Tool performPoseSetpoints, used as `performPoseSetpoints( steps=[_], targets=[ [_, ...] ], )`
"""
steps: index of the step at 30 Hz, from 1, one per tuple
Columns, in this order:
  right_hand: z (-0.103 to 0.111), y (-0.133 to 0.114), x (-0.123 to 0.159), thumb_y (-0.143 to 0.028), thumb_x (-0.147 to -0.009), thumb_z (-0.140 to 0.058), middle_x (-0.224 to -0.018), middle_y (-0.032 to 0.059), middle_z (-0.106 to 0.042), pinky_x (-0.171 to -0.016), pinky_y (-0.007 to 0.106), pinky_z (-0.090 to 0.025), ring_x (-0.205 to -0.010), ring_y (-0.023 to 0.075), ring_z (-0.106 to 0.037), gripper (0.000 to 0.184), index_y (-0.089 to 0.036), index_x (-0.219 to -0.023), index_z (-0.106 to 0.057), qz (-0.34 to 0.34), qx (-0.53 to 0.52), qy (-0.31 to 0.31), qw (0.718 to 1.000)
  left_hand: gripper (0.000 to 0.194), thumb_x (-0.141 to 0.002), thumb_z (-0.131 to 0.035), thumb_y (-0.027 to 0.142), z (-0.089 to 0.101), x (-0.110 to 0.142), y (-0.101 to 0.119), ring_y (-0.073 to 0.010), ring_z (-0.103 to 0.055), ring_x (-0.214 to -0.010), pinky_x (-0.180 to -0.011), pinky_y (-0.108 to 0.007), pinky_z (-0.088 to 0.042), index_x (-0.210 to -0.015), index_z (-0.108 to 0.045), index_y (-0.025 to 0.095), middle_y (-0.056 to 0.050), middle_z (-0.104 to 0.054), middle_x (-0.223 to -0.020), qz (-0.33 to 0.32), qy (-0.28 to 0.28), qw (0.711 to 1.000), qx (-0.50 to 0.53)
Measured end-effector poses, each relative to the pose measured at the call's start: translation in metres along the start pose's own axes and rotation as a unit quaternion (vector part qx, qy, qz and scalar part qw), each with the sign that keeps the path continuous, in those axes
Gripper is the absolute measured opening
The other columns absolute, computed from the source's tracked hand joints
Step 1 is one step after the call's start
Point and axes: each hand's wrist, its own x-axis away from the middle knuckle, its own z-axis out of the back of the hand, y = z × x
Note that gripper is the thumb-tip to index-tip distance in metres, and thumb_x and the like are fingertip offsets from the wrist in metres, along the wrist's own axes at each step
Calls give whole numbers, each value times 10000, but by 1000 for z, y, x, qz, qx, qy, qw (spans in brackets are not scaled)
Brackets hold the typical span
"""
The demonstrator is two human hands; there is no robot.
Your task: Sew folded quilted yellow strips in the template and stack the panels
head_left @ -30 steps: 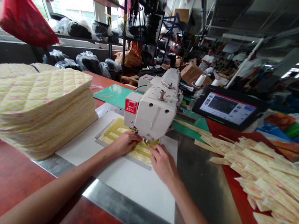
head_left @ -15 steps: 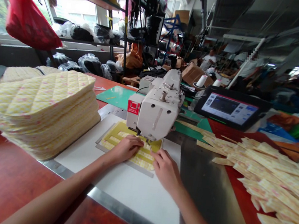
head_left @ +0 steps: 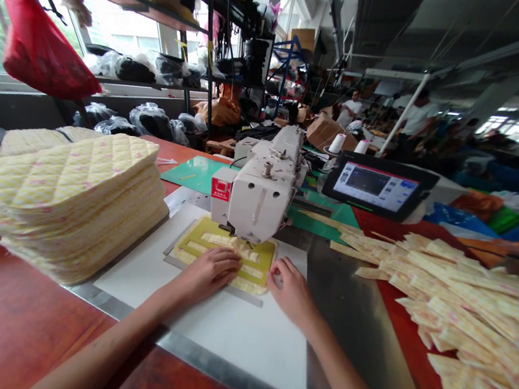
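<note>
My left hand (head_left: pixel 211 270) lies with its fingers extended over a yellow slotted sewing template (head_left: pixel 197 232). Yellow-and-white patterned fabric (head_left: pixel 249 285) shows through the slots and along the near edge. At the template's right edge my right hand (head_left: pixel 292 292) has thumb and fingertips curled together in a pinch; what is between them, if anything, is too small to make out. The white head of a sewing machine (head_left: pixel 257 202) stands just beyond, its needle area above a bunched fabric strip (head_left: pixel 236 243) on the template.
A tall stack of quilted fabric pieces (head_left: pixel 90 196) stands at the left. Many cut fabric strips (head_left: pixel 462 294) are heaped at the right. A control screen (head_left: pixel 376 185) is behind the machine's right side. The template rests on a white board (head_left: pixel 239 340). Other people are far back.
My left hand has slid slightly left and nearer to me, baring more of the upper slots. My right hand has drawn off the template's surface to its right edge, fingers now curled. The camera view has shifted.
</note>
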Motion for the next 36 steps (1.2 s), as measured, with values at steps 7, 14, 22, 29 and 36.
performPoseSetpoints(
  steps=[7, 14, 22, 29, 36],
  targets=[
    [23, 24, 12, -105, -889, -526, -878, 18, -585, -785, 344, -513, -840, 203, -612, 138, -228, -827, -524, -17, 13, -9, 1000, 150, -1029, -462, 301, 26, 53, 39, -214, -619, -886, -821, -376, -552, -1110, -537, 199, -85, -616, -1016, 138, 60, 988, -44],
    [74, 58, 44, -169, -922, -511, -943, 41, -594, -867, 393, -506, -915, 225, -612, 94, -232, -869, -556, -52, 52, -32, 997, 493, -1039, -192, 334, 22, 95, 72, -339, -423, -1304, -1026, -590, -501, -943, -668, 249, -102, -428, -1441, 200, 27, 979, -26],
    [106, 80, 80, -292, -854, -665, -1239, 97, -576, -1062, 473, -442, -1227, 286, -544, 203, -245, -1046, -617, -78, 84, -53, 992, 357, -966, -578, 376, 4, 71, 88, -394, -398, -1332, -1075, -706, -433, -1306, -670, 435, -87, -362, -1461, 151, 44, 977, -141],
    [85, 61, 79, -377, -866, -723, -1159, 103, -592, -944, 437, -475, -1086, 284, -580, 224, -215, -955, -598, -93, 121, -17, 988, 283, -983, -580, 289, -14, 37, 101, -332, -499, -1255, -1075, -614, -478, -1226, -706, 358, -113, -481, -1370, 99, 32, 990, -100],
    [97, 48, 95, -287, -967, -536, -798, 31, -607, -732, 354, -431, -817, 236, -602, 250, -237, -722, -531, -97, 123, -62, 986, 211, -994, -537, 215, -13, 34, 106, -288, -634, -1104, -1120, -662, -427, -1095, -712, 275, -72, -715, -987, 50, 25, 995, -76]
  ],
)
